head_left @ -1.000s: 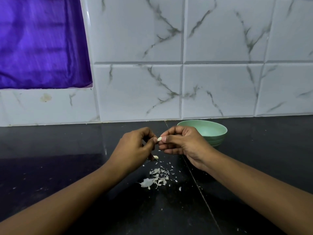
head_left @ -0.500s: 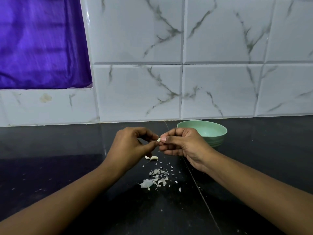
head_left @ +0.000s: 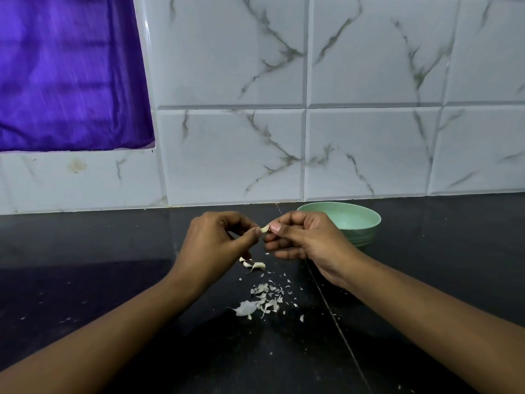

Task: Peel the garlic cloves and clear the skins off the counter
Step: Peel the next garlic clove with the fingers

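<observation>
Black worktop point(head_left: 85, 265); green bowl point(head_left: 366, 214) at back right. Left hand point(head_left: 216, 243) and right hand point(head_left: 309, 240) raised over the worktop, fingers of both pinched tip to tip. Skin pile point(head_left: 261, 302) nearer the body. Curled skin strips point(head_left: 254, 264) under the hands, dropped within the last second. Garlic clove point(head_left: 264, 229) held in both pinches (probably nearly bare). Clearing not started.

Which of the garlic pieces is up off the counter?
The small clove pinched between the left hand and right hand. The other pieces and skins lie on the black counter.
</observation>
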### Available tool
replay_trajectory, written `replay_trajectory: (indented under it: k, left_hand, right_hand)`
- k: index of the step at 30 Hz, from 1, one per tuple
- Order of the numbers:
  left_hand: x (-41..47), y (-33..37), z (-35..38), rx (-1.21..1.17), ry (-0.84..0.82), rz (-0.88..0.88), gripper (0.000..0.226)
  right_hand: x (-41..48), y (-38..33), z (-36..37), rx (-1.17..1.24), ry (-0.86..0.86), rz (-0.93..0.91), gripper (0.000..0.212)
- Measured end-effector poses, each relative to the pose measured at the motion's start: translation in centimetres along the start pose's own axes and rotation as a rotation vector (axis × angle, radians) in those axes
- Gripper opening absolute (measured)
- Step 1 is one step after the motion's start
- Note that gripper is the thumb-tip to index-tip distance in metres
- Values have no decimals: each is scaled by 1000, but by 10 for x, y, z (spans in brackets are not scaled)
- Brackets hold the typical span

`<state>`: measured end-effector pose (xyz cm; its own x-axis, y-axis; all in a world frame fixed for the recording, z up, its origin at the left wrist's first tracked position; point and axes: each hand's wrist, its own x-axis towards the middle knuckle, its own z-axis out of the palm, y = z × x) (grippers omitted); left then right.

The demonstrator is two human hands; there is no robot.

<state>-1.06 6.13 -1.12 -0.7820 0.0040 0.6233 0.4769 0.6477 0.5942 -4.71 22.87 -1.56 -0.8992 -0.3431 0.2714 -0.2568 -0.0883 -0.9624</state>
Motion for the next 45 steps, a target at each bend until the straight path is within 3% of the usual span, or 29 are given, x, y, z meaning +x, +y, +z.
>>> replay_trajectory:
  k: [18,27,34,41,45]
  left_hand:
    - [2,-2,-1,-25,-173,-68,6]
    - [1,2,-1,26,-157,-75,10]
    - [-2,3,2,28,-122,-67,9]
    - [2,0,4,-417,-211,-378,12]
    - [2,1,6,-524,-238,-495,15]
  right_hand:
    - [1,4,-1,-130,-35,-110,13]
    - [3,6,0,-286,-23,-193,14]
    - [2,7,0,-259,-26,-185,12]
    - [2,3,-4,-30,-41,-22,8]
    - [3,4,-5,-9,-64,9,8]
